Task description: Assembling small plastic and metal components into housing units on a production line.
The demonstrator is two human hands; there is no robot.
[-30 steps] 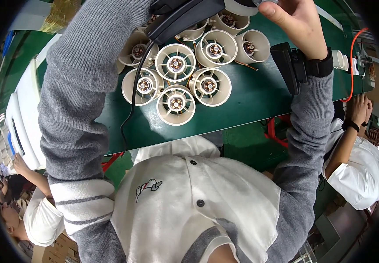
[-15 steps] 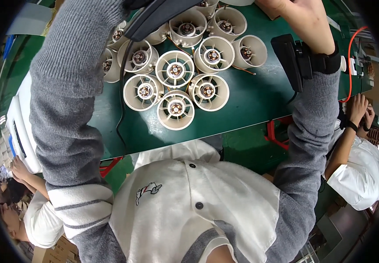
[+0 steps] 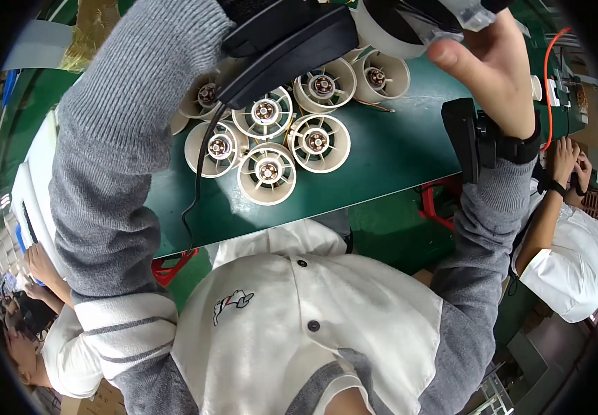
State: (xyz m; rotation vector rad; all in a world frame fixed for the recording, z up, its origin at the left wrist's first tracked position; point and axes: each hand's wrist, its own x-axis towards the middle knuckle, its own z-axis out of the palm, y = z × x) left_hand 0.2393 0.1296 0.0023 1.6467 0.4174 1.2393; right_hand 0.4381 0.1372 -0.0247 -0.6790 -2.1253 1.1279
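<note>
Green bench [image 3: 389,152]; seated co-worker [image 3: 568,256].

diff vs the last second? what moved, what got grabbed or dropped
The right hand has risen toward the upper edge and now holds a cream round fan housing lifted clear of the green bench. The black power tool on the left side has swung closer across the view. The left hand is out of sight. The cluster of fan housings stays put.

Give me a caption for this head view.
Right hand lifts a cream fan housing above clustered fan housings on a green bench.
</note>
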